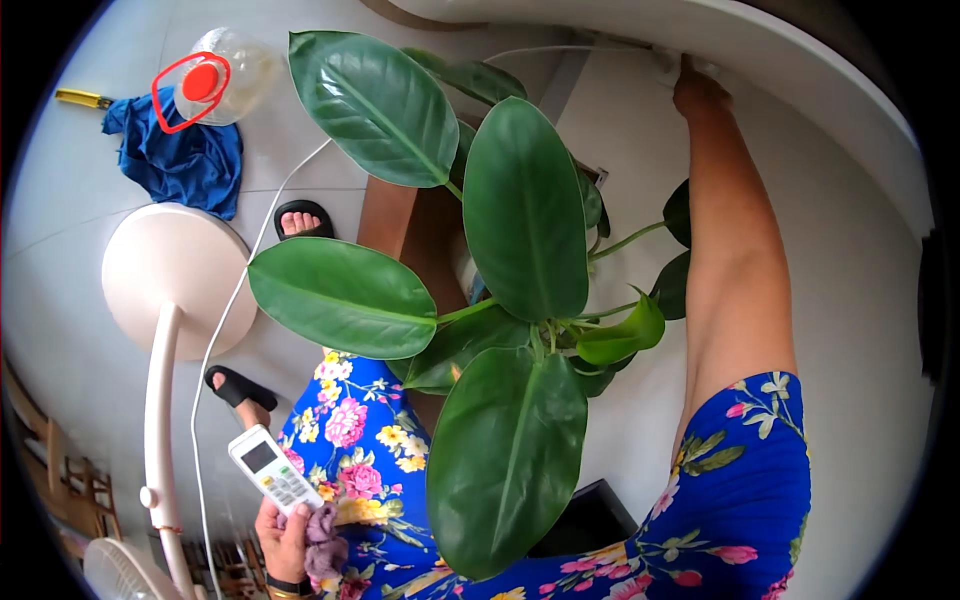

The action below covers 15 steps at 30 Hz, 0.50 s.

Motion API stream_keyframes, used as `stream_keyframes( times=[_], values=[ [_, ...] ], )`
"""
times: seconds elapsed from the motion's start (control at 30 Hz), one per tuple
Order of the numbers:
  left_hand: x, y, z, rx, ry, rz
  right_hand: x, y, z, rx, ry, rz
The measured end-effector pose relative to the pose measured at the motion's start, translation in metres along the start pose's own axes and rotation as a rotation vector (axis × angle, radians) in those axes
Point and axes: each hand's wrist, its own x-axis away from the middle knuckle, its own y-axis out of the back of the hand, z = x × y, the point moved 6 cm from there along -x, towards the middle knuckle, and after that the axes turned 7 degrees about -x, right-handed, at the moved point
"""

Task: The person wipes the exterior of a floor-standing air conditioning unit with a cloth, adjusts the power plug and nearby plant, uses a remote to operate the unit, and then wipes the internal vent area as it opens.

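Low on the left, my left hand [285, 540] is closed around a white remote control [275, 468] with a small dark screen and several buttons. A crumpled purple cloth [325, 545] lies against that hand and wrist. My right arm stretches far up to the top right, where my right hand [700, 92] is at the white wall beneath a curved white edge. Its fingers look drawn together beside a small whitish thing [664, 66], too unclear to name. A thin white cord [560, 48] runs toward that spot.
A large-leaved potted plant [525, 215] fills the middle, between my arms. On the left stand a white fan's round base and pole [165, 400]. Behind it are a blue cloth [180, 155], a clear jug with a red cap [202, 82] and a yellow-handled tool [83, 98]. Another cord [222, 325] crosses the floor.
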Motion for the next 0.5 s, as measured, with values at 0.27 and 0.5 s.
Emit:
stream_keyframes(
  times=[0.27,0.5],
  values=[
    [-0.008,0.000,0.013,0.010,0.047,-0.001,-0.027,-0.047,-0.024,0.253,-0.008,-0.061],
    [-0.013,0.003,0.027,-0.026,0.007,0.000,-0.039,-0.045,-0.028,0.225,0.079,-0.176]
  ],
)
